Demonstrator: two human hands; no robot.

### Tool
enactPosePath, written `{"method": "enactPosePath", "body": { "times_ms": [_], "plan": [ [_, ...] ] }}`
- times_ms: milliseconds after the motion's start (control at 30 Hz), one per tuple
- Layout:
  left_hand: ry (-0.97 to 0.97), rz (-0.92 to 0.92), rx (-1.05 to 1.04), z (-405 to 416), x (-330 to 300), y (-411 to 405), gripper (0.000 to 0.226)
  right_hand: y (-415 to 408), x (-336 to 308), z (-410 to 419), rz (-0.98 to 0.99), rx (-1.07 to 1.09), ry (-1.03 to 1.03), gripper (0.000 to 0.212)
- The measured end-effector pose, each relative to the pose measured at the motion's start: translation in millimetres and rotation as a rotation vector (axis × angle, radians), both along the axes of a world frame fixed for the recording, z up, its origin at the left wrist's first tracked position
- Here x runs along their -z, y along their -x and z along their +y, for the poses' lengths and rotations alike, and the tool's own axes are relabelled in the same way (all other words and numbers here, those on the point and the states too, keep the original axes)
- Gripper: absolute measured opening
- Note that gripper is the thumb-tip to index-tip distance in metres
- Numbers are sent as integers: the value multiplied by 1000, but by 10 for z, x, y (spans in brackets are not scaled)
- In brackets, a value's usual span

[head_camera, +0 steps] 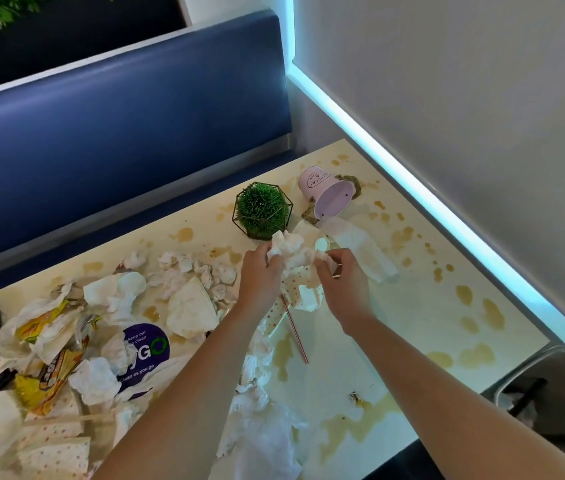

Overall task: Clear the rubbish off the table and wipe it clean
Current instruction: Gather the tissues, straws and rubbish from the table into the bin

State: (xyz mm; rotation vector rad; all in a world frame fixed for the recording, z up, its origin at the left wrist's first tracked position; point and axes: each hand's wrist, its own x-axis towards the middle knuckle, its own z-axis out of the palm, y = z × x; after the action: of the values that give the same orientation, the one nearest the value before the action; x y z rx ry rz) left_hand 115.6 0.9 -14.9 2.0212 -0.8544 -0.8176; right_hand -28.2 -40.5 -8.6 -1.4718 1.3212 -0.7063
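A cream table (423, 306) is spotted with brown spills and strewn with rubbish. My left hand (260, 268) and my right hand (340, 271) both grip one bundle of crumpled white napkins and dotted paper (296, 261) above the table's middle. A striped straw (295, 330) pokes down out of the bundle. More crumpled napkins (187, 268), yellow wrappers (45, 320) and dotted paper plates (56, 455) cover the left half. White tissue (263, 431) lies at the near edge under my left forearm.
A pink tin pot (326, 194) lies tipped over at the back, a flat napkin (360, 247) beside it. A small green plant in a wire frame (262, 209) stands close behind my hands. A grey bin (558, 393) sits at the right, a blue bench (118, 133) behind.
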Motion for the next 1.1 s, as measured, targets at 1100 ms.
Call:
{"method": "enactPosePath", "body": {
  "times_ms": [1100],
  "plan": [
    [-154,906,-411,-276,-376,388,37,156,107,47,151,-213,565,10]
  ]
}}
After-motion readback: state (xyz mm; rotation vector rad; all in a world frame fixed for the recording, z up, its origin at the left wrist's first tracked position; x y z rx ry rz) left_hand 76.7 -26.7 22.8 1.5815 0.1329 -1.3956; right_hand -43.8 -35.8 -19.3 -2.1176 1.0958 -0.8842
